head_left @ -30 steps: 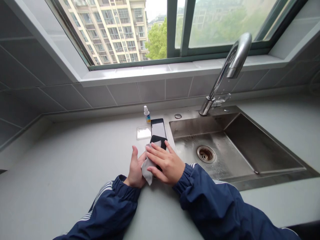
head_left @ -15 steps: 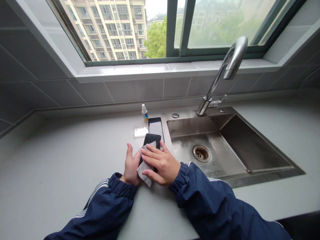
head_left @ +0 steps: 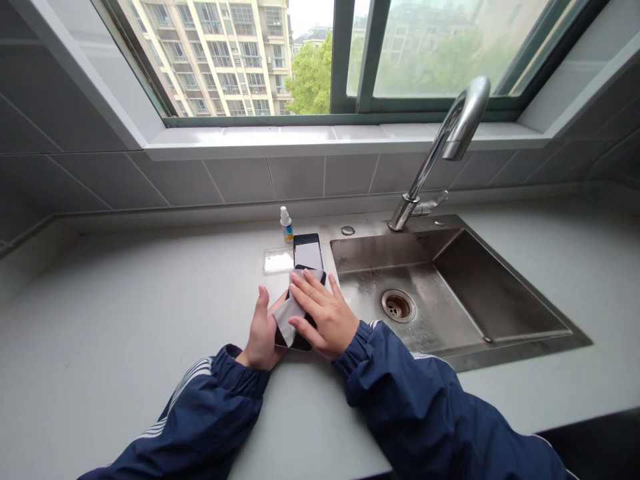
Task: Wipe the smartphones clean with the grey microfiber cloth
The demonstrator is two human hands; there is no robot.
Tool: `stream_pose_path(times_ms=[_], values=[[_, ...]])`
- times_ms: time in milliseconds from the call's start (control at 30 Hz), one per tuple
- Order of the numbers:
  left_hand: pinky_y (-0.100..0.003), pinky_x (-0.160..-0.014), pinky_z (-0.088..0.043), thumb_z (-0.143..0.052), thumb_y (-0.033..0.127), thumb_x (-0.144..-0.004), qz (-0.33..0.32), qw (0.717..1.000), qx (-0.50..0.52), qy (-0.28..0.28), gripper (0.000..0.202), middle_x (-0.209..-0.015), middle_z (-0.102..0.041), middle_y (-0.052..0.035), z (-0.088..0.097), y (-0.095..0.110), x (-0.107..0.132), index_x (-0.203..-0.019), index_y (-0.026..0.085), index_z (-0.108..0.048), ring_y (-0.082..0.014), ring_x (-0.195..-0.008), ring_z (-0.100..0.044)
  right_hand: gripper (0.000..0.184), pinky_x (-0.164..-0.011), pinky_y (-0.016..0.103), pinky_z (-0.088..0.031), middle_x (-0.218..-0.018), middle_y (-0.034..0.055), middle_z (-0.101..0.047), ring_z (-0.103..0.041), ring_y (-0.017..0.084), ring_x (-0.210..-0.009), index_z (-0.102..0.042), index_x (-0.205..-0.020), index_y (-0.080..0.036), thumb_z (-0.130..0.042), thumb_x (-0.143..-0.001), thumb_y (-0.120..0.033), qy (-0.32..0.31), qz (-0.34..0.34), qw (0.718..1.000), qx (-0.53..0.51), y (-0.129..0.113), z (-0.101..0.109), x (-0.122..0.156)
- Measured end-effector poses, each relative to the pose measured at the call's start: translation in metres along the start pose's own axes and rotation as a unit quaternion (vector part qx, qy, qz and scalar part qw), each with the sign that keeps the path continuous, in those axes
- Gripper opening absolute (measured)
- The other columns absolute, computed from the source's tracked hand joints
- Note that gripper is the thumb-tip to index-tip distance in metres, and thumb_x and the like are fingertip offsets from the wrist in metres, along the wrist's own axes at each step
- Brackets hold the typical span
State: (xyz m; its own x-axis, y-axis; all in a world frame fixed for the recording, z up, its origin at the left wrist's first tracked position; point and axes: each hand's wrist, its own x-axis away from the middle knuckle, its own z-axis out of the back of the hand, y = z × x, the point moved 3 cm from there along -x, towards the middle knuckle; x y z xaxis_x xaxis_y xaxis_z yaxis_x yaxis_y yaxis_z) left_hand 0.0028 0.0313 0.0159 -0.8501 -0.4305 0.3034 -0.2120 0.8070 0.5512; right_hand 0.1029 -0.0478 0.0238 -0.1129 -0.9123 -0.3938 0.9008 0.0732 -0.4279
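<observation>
Just beside the steel sink (head_left: 380, 253), phone (head_left: 299, 345) and cloth (head_left: 290, 313) between both hands (head_left: 261, 328) (head_left: 320, 319)

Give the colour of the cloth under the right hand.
Light grey cloth, best seen in the head view.

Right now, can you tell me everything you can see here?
phone in the hands: 1, black, under the cloth
cloth: 1, grey, lying over that phone
phone lying down: 1, black with pale screen, on the counter, beyond the hands
spray bottle: 1, white with blue label, on the counter, left of that phone
clear plastic rectangle: 1, see-through, on the counter, left of that phone
sink: 1, steel, right of the hands
drain: 1, steel, in the sink
faucet: 1, silver, behind the sink
wall tiles: many, grey, behind the counter
window: 1, green frame, above the tiles
building: 1, cream, outside
tree: 1, green, outside
left hand: 1, bare, beside the phone in the hands
right hand: 1, bare, on the cloth
sleeves: 2, navy with white stripes, on the arms
</observation>
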Motion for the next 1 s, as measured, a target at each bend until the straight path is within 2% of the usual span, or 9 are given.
stream_pose_path(times_ms=[100, 267, 400, 567, 733, 833, 933, 1000], values=[[-0.045, -0.118, -0.034, -0.029, 0.064, -0.099, -0.002, 1.000, 0.010, -0.023, 0.076, -0.146, -0.057, -0.0148, -0.002, -0.002, -0.001, -0.159, 0.017, -0.028, -0.0322, -0.137, -0.051, 0.062, -0.123, 0.063, -0.012, -0.163, 0.0127, -0.027, -0.017, 0.028, -0.155, -0.033, -0.155, -0.012, -0.044, -0.101, -0.042, 0.016, -0.031, 0.999, 0.028, 0.003, 0.000, 0.000], [-0.044, -0.118, -0.036, -0.026, 0.058, -0.102, -0.015, 1.000, 0.006, -0.008, 0.070, -0.143, -0.059, -0.0146, -0.001, -0.002, -0.001, -0.159, 0.018, -0.027, -0.0295, -0.134, -0.055, 0.066, -0.122, 0.063, -0.014, -0.164, 0.0131, -0.024, -0.014, 0.030, -0.156, -0.032, -0.155, -0.011, -0.046, -0.100, -0.043, 0.015, -0.037, 0.999, 0.034, 0.004, -0.002, 0.000], [-0.045, -0.116, -0.039, -0.024, 0.061, -0.101, 0.002, 1.000, -0.008, -0.003, 0.073, -0.142, -0.059, -0.0156, -0.003, 0.001, 0.000, -0.158, 0.017, -0.029, -0.0294, -0.131, -0.057, 0.060, -0.123, 0.065, -0.009, -0.161, 0.0131, -0.033, -0.021, 0.029, -0.154, -0.041, -0.151, -0.011, -0.045, -0.101, -0.044, 0.000, -0.018, 1.000, 0.005, 0.001, -0.002, 0.001], [-0.047, -0.116, -0.038, -0.030, 0.069, -0.096, 0.010, 1.000, 0.010, 0.019, 0.083, -0.140, -0.060, -0.0190, 0.005, 0.003, -0.001, -0.155, 0.011, -0.036, -0.0331, -0.130, -0.058, 0.053, -0.125, 0.059, -0.002, -0.151, 0.0118, -0.050, -0.035, 0.027, -0.149, -0.055, -0.140, -0.014, -0.048, -0.100, -0.049, -0.025, 0.059, 0.995, -0.073, -0.007, -0.005, 0.004], [-0.046, -0.118, -0.035, -0.031, 0.067, -0.097, 0.007, 0.999, 0.030, -0.014, 0.079, -0.139, -0.061, -0.0179, 0.010, 0.004, -0.004, -0.153, 0.012, -0.040, -0.0336, -0.131, -0.057, 0.046, -0.125, 0.055, 0.003, -0.143, 0.0087, -0.060, -0.043, 0.025, -0.144, -0.062, -0.130, -0.018, -0.050, -0.099, -0.050, -0.008, 0.106, 0.988, -0.114, -0.009, -0.008, 0.006], [-0.047, -0.118, -0.035, -0.031, 0.068, -0.096, 0.005, 1.000, 0.021, -0.004, 0.081, -0.140, -0.060, -0.0180, 0.008, 0.004, -0.002, -0.154, 0.012, -0.038, -0.0337, -0.133, -0.055, 0.047, -0.125, 0.054, 0.003, -0.146, 0.0093, -0.057, -0.041, 0.024, -0.146, -0.058, -0.135, -0.018, -0.048, -0.100, -0.047, -0.008, 0.091, 0.991, -0.093, -0.008, -0.007, 0.005], [-0.046, -0.118, -0.035, -0.031, 0.067, -0.097, 0.003, 1.000, -0.002, 0.003, 0.079, -0.143, -0.058, -0.0170, 0.004, 0.001, -0.001, -0.156, 0.014, -0.034, -0.0329, -0.135, -0.052, 0.053, -0.125, 0.057, -0.007, -0.156, 0.0120, -0.044, -0.030, 0.025, -0.151, -0.047, -0.147, -0.015, -0.046, -0.102, -0.044, -0.003, 0.038, 0.999, -0.038, -0.005, -0.004, 0.003], [-0.045, -0.118, -0.035, -0.031, 0.065, -0.098, -0.002, 1.000, -0.013, -0.012, 0.077, -0.145, -0.057, -0.0159, 0.001, -0.001, -0.001, -0.158, 0.016, -0.031, -0.0324, -0.137, -0.051, 0.058, -0.124, 0.059, -0.012, -0.160, 0.0126, -0.035, -0.023, 0.027, -0.154, -0.040, -0.151, -0.013, -0.045, -0.101, -0.043, 0.013, -0.001, 1.000, -0.001, -0.001, -0.002, 0.002]])
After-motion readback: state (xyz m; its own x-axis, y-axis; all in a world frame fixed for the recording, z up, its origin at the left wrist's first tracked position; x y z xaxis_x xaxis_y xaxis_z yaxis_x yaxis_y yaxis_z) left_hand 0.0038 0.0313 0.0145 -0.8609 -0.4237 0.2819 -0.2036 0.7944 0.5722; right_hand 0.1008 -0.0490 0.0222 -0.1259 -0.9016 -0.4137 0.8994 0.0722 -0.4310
